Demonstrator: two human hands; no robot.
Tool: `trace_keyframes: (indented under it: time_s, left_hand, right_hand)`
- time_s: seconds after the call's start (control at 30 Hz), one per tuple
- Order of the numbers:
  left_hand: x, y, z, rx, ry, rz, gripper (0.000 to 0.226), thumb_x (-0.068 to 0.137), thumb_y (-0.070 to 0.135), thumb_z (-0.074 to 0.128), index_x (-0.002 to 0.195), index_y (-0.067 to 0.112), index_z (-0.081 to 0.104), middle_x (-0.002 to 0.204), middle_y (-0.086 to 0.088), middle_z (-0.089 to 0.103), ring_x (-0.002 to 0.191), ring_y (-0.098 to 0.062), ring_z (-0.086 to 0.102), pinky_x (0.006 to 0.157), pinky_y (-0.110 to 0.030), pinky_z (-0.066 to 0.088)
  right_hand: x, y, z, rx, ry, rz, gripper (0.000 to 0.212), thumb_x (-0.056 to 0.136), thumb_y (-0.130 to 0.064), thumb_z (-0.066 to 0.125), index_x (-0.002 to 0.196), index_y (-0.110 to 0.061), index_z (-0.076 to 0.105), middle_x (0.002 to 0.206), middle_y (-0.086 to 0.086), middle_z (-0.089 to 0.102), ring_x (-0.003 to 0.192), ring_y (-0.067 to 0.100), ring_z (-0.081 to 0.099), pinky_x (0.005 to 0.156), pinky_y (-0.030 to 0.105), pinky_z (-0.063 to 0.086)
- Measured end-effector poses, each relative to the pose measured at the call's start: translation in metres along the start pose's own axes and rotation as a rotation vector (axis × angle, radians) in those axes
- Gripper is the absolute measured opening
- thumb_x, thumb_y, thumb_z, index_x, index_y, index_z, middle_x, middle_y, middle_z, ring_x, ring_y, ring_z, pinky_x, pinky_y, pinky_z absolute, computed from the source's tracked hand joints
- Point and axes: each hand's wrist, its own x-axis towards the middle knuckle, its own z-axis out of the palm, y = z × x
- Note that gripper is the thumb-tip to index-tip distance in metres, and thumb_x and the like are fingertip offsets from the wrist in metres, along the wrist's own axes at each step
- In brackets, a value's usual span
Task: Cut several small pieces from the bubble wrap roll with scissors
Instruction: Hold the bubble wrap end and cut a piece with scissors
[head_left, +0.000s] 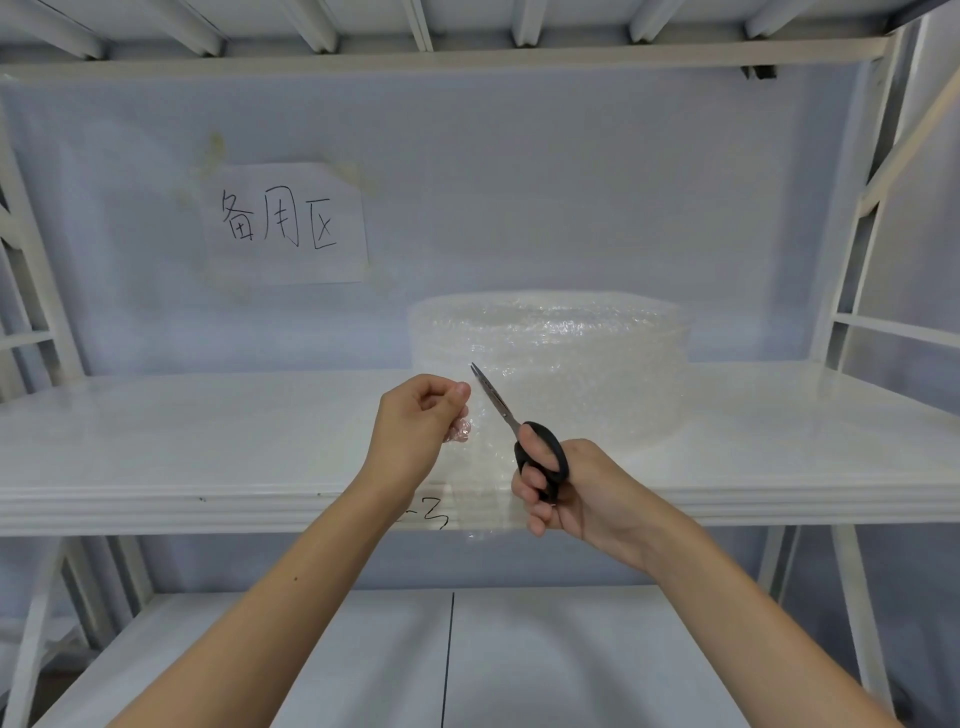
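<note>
A clear bubble wrap roll (566, 358) lies on the white shelf (208, 441), right of centre. A loose sheet of the wrap (475, 483) trails from it forward over the shelf's front edge. My left hand (415, 421) pinches the upper edge of that sheet between thumb and fingers. My right hand (566, 488) grips black-handled scissors (519, 431), whose blades are nearly closed and point up and left, just right of my left fingers at the sheet.
A paper sign (285, 223) with handwritten characters is taped to the back wall. White metal uprights (852, 280) frame the rack at both sides. A lower shelf (467, 665) runs beneath my arms.
</note>
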Motion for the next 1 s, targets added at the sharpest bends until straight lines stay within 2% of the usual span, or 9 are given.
trace_keyframes:
  time_s: [0.1,0.2,0.37,0.53,0.63,0.7,0.83,0.9,1.0]
  left_hand:
    - [0.000,-0.001,-0.002,-0.001,0.010,0.001,0.012,0.095,0.013,0.063,0.090,0.002,0.066,0.067,-0.005,0.062,0.050,-0.005,0.056,0.057,-0.017,0.053]
    - [0.000,-0.002,-0.003,-0.004,0.012,-0.001,0.011,0.094,0.013,0.063,0.089,0.003,0.066,0.067,-0.005,0.062,0.051,-0.006,0.056,0.059,-0.018,0.054]
    - [0.005,0.000,-0.004,-0.008,0.013,-0.002,0.011,0.094,0.014,0.064,0.088,0.005,0.067,0.066,-0.003,0.063,0.053,-0.010,0.056,0.061,-0.023,0.054]
    - [0.008,0.005,-0.003,0.019,0.017,0.030,0.011,0.095,0.014,0.063,0.088,0.006,0.066,0.067,-0.003,0.063,0.052,-0.008,0.057,0.061,-0.021,0.054]
    - [0.010,0.005,-0.002,0.010,0.022,0.028,0.011,0.095,0.013,0.062,0.087,0.006,0.065,0.066,-0.003,0.062,0.051,-0.008,0.057,0.062,-0.023,0.053]
    - [0.009,0.004,0.001,0.008,0.015,0.022,0.011,0.095,0.013,0.062,0.088,0.005,0.066,0.066,-0.003,0.062,0.053,-0.011,0.057,0.063,-0.026,0.052]
    - [0.005,0.003,0.010,0.024,0.001,0.019,0.011,0.095,0.014,0.063,0.088,0.006,0.066,0.067,-0.003,0.062,0.053,-0.011,0.057,0.063,-0.023,0.052]
    - [0.004,0.002,0.013,0.027,-0.003,0.020,0.012,0.095,0.015,0.063,0.089,0.005,0.066,0.067,-0.003,0.063,0.053,-0.010,0.058,0.065,-0.025,0.053]
    - [0.002,0.003,0.016,0.027,-0.012,0.024,0.011,0.095,0.014,0.063,0.088,0.006,0.066,0.067,-0.004,0.063,0.054,-0.011,0.058,0.066,-0.026,0.054]
  right_hand:
    - [0.002,0.002,0.000,-0.036,0.012,-0.006,0.043,0.092,-0.038,0.060,0.059,-0.015,0.044,0.063,0.005,0.044,0.049,0.017,0.034,0.053,0.030,0.045]
    - [0.003,0.006,-0.003,-0.057,0.044,0.000,0.040,0.095,-0.028,0.056,0.060,-0.014,0.045,0.065,0.007,0.043,0.048,0.017,0.035,0.054,0.031,0.045]
    - [-0.001,0.012,-0.006,-0.209,0.112,0.011,0.042,0.081,-0.045,0.069,0.058,-0.012,0.058,0.068,0.014,0.047,0.049,0.020,0.045,0.057,0.030,0.049]
    - [-0.012,0.014,-0.019,-0.516,0.236,0.026,0.047,0.087,-0.045,0.064,0.075,0.000,0.064,0.045,-0.012,0.053,0.046,0.015,0.045,0.053,0.023,0.047]
    - [-0.020,0.013,-0.027,-0.616,0.280,-0.002,0.054,0.083,-0.054,0.063,0.081,0.000,0.065,0.060,-0.012,0.059,0.054,0.015,0.043,0.050,0.027,0.042]
    - [-0.024,0.011,-0.029,-0.739,0.292,-0.037,0.067,0.074,-0.068,0.057,0.078,-0.001,0.059,0.069,-0.001,0.049,0.059,0.015,0.038,0.053,0.029,0.035]
    - [-0.030,0.005,-0.033,-0.929,0.358,-0.083,0.066,0.072,-0.074,0.054,0.067,-0.009,0.047,0.060,-0.003,0.037,0.057,0.014,0.032,0.060,0.030,0.025]
    - [-0.030,0.001,-0.036,-0.886,0.367,-0.092,0.063,0.074,-0.071,0.055,0.067,-0.009,0.055,0.059,0.000,0.045,0.056,0.013,0.033,0.059,0.030,0.025]
    - [-0.025,-0.005,-0.038,-0.811,0.358,-0.106,0.075,0.069,-0.077,0.049,0.081,-0.005,0.066,0.088,0.015,0.069,0.062,0.011,0.042,0.059,0.028,0.032]
